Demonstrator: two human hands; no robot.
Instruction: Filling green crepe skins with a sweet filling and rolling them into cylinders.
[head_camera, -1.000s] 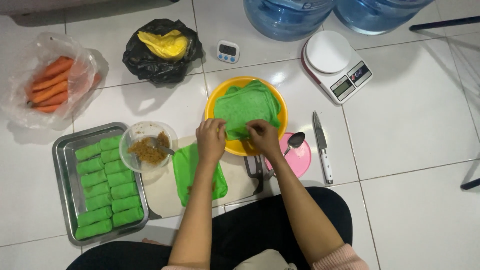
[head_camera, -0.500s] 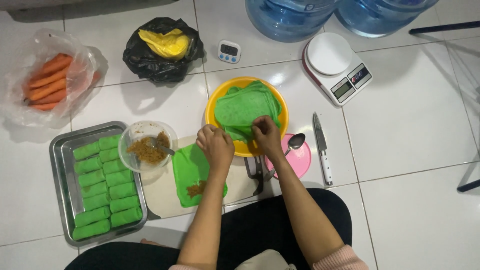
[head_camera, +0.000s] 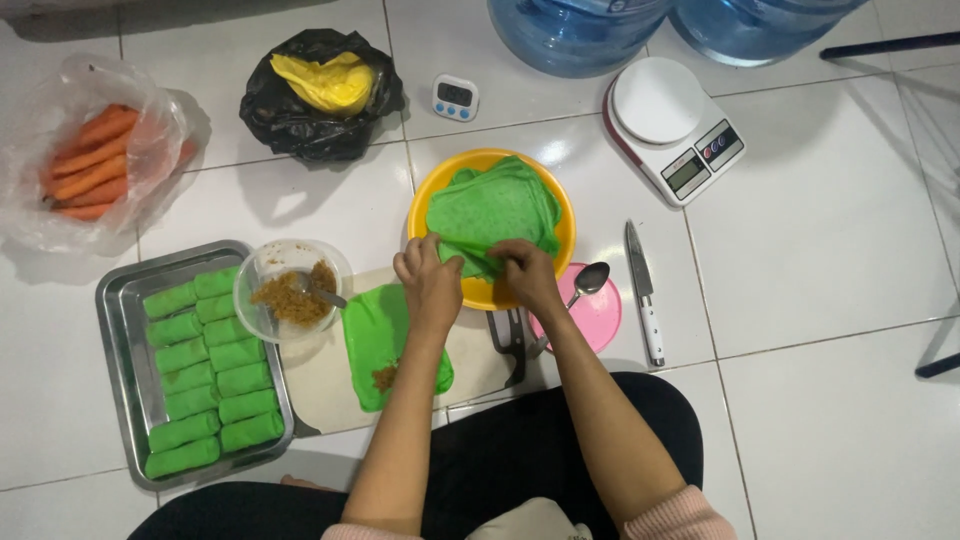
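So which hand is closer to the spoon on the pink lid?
Right. The right hand is just left of the spoon; the left hand is farther left, beyond it.

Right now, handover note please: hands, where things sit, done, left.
Left hand and right hand: both pinching the near edge of the green crepe stack on the yellow plate.
One crepe lies flat on the cutting board, a little filling on it.
Filling bowl beside it.
Done: two rows of rolls in the metal tray.
Left: that crepe unrolled; stack remains.

bagged carrots (head_camera: 85, 165), scale (head_camera: 672, 125), knife (head_camera: 643, 290), perhaps timer (head_camera: 455, 97)
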